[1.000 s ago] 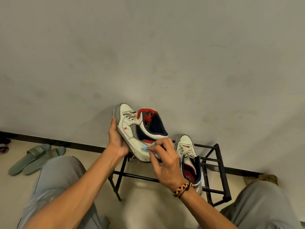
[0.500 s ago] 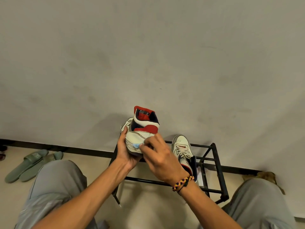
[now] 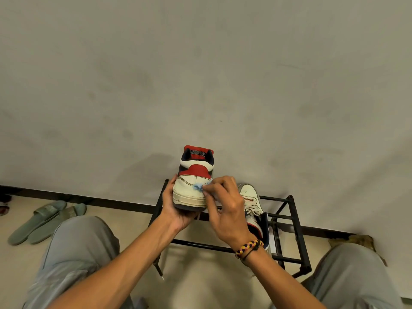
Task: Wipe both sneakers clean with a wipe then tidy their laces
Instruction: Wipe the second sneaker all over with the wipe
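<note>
I hold one sneaker up in front of me with its heel turned toward me, and my left hand cups it from below and along its left side, thumb up the side wall and fingers curled under the sole. My right hand pinches a small crumpled blue wipe between thumb and fingertips and presses it against the cream heel panel, just above the midsole rim. By my reckoning I am in the middle of the wiping stage on the first shoe: the heel is what I am working on, and from this angle I cannot see the toe, the sides or the laces of this shoe, so I cannot say how much of it is already clean. The midsole edge looks a bit scuffed to me, though the picture is too soft there to be sure. The second sneaker sits on the top rails of the black metal shoe rack, toward its right half, toe pointing away from me to the wall, partly hidden behind my right wrist; its laces lie loose across the tongue, so I judge them not yet tidied. What is left, as I see it, is finishing this shoe, wiping the other one, then setting both sets of laces in order. A pair of green slippers lies on the floor well off to my left, near the wall.
</note>
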